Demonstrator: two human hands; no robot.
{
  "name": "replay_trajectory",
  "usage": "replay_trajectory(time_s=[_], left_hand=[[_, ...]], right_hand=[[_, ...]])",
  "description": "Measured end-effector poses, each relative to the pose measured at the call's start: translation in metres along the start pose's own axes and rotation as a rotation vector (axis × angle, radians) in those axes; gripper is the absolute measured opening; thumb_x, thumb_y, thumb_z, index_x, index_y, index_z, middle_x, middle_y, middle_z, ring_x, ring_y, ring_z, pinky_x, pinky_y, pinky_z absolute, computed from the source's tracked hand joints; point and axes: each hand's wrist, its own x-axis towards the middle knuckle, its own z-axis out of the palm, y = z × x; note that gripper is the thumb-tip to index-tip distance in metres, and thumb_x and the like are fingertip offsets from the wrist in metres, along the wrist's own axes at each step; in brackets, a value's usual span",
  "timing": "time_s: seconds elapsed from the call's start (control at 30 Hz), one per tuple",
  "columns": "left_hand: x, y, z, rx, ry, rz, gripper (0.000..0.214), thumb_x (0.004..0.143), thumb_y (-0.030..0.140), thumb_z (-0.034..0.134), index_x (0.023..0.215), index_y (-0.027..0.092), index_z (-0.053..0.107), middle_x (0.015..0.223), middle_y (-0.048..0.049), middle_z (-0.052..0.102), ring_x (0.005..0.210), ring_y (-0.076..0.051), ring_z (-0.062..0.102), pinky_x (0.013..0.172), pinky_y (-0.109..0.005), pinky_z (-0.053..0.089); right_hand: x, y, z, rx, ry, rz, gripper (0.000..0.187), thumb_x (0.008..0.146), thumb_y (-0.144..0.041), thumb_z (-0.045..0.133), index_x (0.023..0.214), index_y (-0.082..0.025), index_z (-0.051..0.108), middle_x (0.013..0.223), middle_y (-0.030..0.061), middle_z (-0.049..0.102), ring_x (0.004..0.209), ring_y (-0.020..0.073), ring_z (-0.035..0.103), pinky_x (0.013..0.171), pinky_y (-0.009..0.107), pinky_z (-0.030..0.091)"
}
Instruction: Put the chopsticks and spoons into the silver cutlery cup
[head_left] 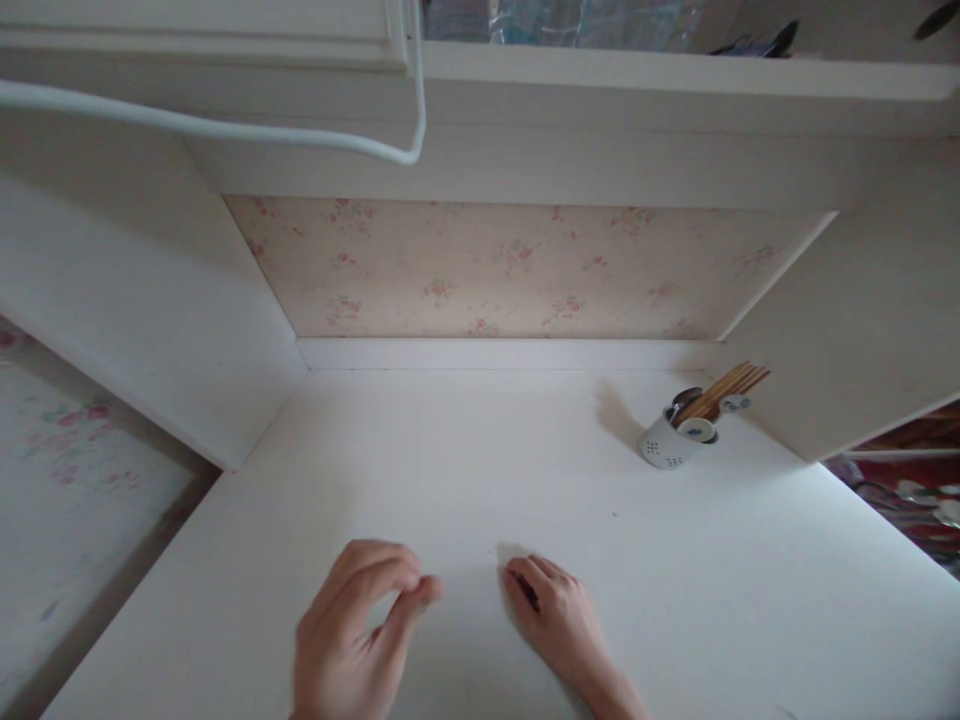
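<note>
My left hand (360, 625) is raised above the white tabletop (465, 450), fingers bent and the thumb tip pressed to the fingertips. An open loop shows between thumb and fingers, and nothing can be made out in the pinch. To its right, my right hand (553, 612) rests low on the tabletop, its fingers curled in against the thumb. A dark hollow shows inside that grip; whatever is there, if anything, is hidden. The two hands are apart.
A white holder (666, 445) with wooden chopsticks (724, 392) and spoons stands at the back right. White side panels (142, 270) flank the tabletop, and a shelf (600, 70) with plastic-wrapped things overhangs it. A white cable (225, 128) hangs upper left.
</note>
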Motion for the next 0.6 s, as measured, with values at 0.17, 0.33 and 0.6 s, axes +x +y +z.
replay_trajectory(time_s=[0.17,0.33,0.6], left_hand=[[-0.03,-0.057,0.059,-0.019,-0.194,-0.217,0.029,0.091,0.044,0.058,0.077,0.021,0.069,0.077,-0.0034,0.071,0.072,-0.017,0.069,0.066,-0.027,0.058],[-0.055,-0.079,0.068,0.004,-0.257,-0.325,0.035,0.097,0.043,0.046,0.093,0.019,0.071,0.092,-0.008,0.074,0.085,-0.019,0.071,0.078,-0.031,0.058],[-0.052,-0.072,0.068,0.048,-0.345,-0.276,0.031,0.099,0.037,0.044,0.092,0.019,0.069,0.089,-0.0078,0.071,0.087,-0.02,0.068,0.081,-0.034,0.053]], right_hand=[[0.001,0.0,-0.001,-0.001,-0.004,0.008,0.025,0.1,-0.031,0.042,0.092,-0.024,0.065,0.083,0.0014,0.069,0.077,0.0169,0.066,0.069,0.025,0.042],[0.0,-0.003,-0.002,0.086,-0.008,0.04,0.026,0.098,-0.033,0.044,0.09,-0.024,0.067,0.084,0.0029,0.07,0.077,0.0187,0.065,0.068,0.027,0.042],[0.025,0.065,-0.037,0.705,0.413,0.506,0.053,0.078,-0.062,0.064,0.111,-0.02,0.06,0.093,0.0052,0.063,0.082,0.0207,0.06,0.061,0.027,0.048]])
